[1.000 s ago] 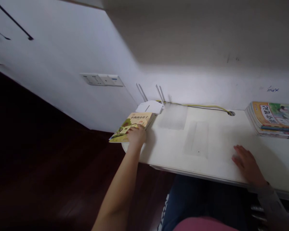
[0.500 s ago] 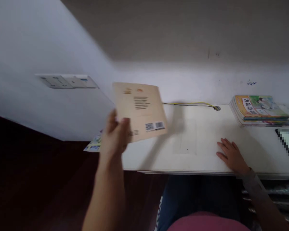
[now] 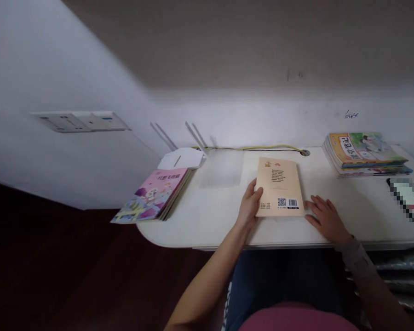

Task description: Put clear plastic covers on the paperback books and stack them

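Hidden underside of book (image 3: 279,186), cut-off phone (image 3: 409,198)

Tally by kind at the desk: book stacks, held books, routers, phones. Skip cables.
Book stacks: 2 (pink-topped stack, yellow-topped stack)
Held books: 1 (beige book, in the left hand)
Routers: 1 (white router)
Phones: 1 (black-edged phone, screen pixelated)
Total: 5

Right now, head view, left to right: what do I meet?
Wall socket panel → pink-covered book pile → left hand → beige book in its grip → right hand → orange-covered book pile → pixelated phone-like device.
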The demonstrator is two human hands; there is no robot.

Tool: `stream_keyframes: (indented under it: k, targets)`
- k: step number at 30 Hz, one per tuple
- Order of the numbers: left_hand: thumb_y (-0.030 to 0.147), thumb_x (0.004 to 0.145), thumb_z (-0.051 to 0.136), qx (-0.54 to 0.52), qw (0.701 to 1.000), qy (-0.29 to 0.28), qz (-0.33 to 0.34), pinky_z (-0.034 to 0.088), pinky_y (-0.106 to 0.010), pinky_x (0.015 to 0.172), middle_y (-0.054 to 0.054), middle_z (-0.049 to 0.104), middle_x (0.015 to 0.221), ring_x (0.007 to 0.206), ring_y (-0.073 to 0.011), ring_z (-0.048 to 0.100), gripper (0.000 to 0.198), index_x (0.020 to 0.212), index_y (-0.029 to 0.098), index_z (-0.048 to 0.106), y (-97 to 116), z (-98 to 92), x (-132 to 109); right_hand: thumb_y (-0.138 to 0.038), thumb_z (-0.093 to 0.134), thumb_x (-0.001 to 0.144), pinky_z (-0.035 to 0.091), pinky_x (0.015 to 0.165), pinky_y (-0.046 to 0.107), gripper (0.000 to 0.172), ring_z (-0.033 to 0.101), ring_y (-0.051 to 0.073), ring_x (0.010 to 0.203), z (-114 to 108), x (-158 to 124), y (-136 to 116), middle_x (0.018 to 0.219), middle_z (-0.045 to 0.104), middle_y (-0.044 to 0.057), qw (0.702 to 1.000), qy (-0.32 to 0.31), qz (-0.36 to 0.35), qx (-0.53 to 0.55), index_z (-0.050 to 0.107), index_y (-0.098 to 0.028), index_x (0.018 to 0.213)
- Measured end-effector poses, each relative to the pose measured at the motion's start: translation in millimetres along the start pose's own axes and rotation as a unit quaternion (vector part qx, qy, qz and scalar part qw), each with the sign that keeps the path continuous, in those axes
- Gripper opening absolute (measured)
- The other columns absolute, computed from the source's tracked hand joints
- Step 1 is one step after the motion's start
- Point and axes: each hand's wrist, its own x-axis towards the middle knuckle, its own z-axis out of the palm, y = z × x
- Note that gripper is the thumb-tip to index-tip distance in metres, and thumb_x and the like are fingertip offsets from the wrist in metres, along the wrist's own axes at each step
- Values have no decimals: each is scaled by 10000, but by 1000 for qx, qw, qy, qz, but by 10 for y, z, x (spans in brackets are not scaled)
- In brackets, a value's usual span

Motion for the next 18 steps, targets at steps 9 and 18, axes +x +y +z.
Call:
stream_keyframes:
  k: [9,18]
  targets:
    - [316,912,438,430,862,21,268,526,-344,846,-95,649,1184,982,-217,653,526,1421,222,347,77,249,-722,-558,337,916,440,1007,429,706,444,256,1286,-448,169,-1022,1447,406,139,882,95,3,462,138,-195,1488]
    - [224,915,439,502,734,-161,428,441,-391,1022,-142,600,1245,1245,-210,491,338,1227,161,551,-150,237,-783,-449,536,818,561,820,417,489,641,275,1026,-558,406,-727,1177,655,90,711,142,273,632,522,-190,1233]
